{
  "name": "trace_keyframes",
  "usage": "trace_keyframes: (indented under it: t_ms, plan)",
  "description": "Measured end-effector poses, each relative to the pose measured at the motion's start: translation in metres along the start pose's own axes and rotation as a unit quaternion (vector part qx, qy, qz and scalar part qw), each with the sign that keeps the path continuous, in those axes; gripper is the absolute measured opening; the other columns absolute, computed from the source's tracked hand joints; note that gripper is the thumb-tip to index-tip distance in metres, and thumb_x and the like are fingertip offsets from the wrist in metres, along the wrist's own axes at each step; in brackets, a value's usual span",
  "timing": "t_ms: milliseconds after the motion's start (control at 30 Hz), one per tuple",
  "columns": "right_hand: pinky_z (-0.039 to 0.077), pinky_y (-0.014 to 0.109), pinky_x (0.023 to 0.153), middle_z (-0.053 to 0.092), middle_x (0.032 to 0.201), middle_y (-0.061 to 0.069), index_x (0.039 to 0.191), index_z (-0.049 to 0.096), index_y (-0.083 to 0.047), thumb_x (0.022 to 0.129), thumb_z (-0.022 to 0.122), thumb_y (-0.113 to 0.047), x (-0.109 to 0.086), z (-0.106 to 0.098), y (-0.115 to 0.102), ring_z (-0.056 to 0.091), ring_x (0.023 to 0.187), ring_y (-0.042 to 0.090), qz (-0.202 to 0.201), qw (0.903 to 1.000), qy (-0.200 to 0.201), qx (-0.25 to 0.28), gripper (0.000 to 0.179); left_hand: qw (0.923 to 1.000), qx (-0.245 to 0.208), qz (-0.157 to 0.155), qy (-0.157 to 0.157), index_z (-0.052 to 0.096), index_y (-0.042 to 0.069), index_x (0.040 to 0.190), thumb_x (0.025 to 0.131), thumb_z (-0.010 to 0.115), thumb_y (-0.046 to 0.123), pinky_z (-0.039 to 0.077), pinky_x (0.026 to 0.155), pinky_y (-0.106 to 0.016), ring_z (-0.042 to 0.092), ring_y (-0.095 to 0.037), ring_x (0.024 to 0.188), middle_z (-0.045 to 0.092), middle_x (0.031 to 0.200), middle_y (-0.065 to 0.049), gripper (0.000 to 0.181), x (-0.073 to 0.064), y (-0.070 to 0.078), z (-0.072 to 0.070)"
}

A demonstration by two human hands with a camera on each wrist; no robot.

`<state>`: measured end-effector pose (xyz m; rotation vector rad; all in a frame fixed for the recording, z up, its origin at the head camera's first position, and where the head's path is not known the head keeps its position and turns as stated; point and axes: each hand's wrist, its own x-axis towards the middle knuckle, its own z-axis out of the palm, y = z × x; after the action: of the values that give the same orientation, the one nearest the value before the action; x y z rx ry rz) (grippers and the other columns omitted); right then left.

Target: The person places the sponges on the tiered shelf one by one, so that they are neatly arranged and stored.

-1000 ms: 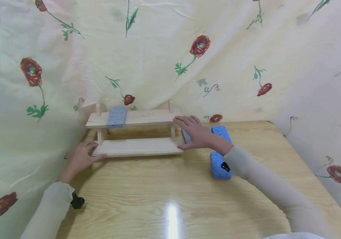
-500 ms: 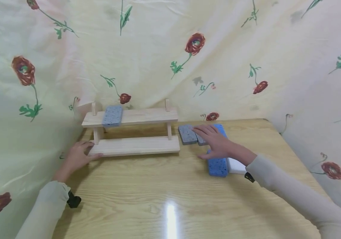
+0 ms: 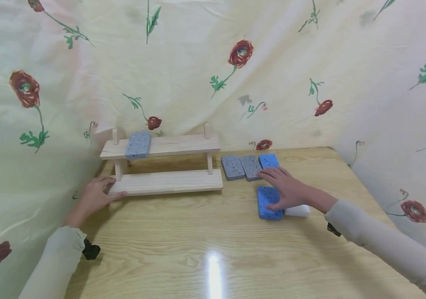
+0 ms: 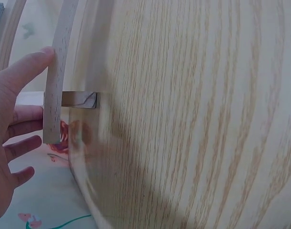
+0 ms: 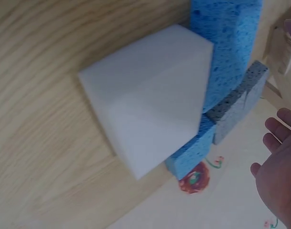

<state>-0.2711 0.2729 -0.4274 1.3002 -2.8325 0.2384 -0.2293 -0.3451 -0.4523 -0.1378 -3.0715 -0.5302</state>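
My left hand grips the left end of the lower board on a two-tier wooden shelf. In the left wrist view its thumb lies on the board's front edge, the other fingers at the end and behind. A grey-blue speckled sponge lies on the upper board, near its left end. My right hand hovers with spread fingers over a blue sponge and a white sponge block, holding nothing. The white block sits right beside the blue sponge, partly hidden by the hand in the head view.
Two grey sponges lie side by side right of the shelf, with another blue sponge beside them. A flowered cloth hangs behind and at both sides of the wooden table.
My right hand has left the shelf's right end and moved right, over the sponges, uncovering the grey ones. The left hand stays at the shelf's left end. The head view has shifted slightly.
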Motion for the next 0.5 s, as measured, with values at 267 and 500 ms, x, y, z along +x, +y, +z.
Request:
trace_keyframes:
  t_ms: [267,500]
  plan:
    - [0.032,0.068,0.109,0.048,0.15,0.023,0.149,0.044,0.0,0.072,0.088,-0.05,-0.016,0.005,0.009,0.043,0.138,0.042,0.009,0.9999,0.002,-0.004,0.102,1.0,-0.002,0.003,0.002,0.057,-0.008,0.137,0.088,0.07,0.061,0.032,0.112,-0.072,0.039,-0.057,0.136,0.046,0.148,-0.036,0.086,0.001,-0.001,0.0]
    - [0.031,0.067,0.111,0.048,0.152,0.023,0.149,0.045,0.001,0.07,0.089,-0.051,-0.025,0.006,0.01,0.042,0.14,0.042,0.028,0.9992,-0.025,0.009,0.105,1.0,-0.004,0.002,0.0,0.057,-0.008,0.137,0.088,0.069,0.062,0.032,0.111,-0.072,0.039,-0.058,0.136,0.046,0.148,-0.036,0.086,0.002,-0.002,0.001]
